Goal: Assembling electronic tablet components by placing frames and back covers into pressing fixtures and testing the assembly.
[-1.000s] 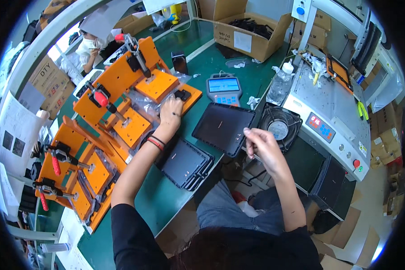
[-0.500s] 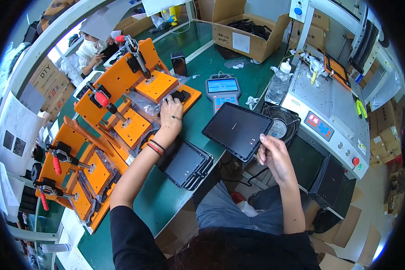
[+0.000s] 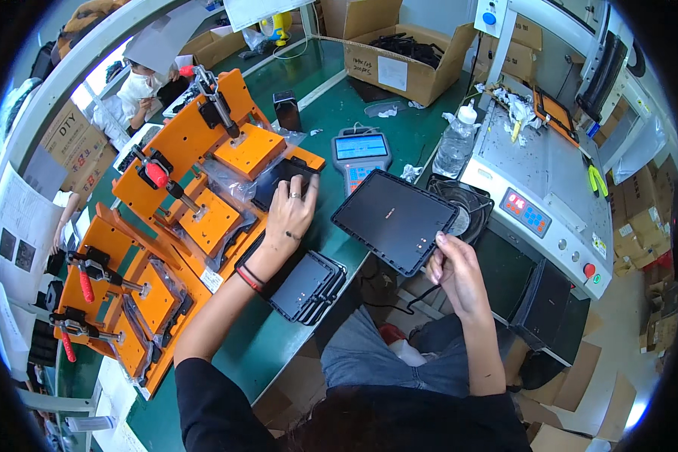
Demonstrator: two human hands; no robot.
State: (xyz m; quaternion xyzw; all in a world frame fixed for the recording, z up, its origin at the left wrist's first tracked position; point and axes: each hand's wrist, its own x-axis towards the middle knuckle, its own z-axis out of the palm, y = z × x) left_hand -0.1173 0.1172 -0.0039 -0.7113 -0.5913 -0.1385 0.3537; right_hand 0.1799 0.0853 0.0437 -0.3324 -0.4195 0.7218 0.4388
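My left hand [image 3: 290,215] has its fingers over the near edge of a dark flat panel [image 3: 273,183], gripping it beside the end of the orange clamping fixture [image 3: 250,152]. The panel's underside is hidden. My right hand [image 3: 457,271] pinches the lower right corner of a black rectangular back cover [image 3: 392,220], held tilted above the table's edge. Its flat face, with small gold contacts near the corner, is turned up. Below my left wrist lies a stack of similar black covers [image 3: 309,286] on the green table.
A handheld tester with a lit screen [image 3: 361,148] stands beyond the cover. To the right are a clear bottle [image 3: 454,143] and a grey machine with a control panel [image 3: 526,211]. A second orange fixture [image 3: 158,290] is at left; an open carton [image 3: 399,68] sits at the back. Another person [image 3: 142,90] sits across.
My left hand has pulled slightly back from the fixture, and the dark panel now shows under its fingers. The cover in my right hand has barely moved; the whole view has shifted a little.
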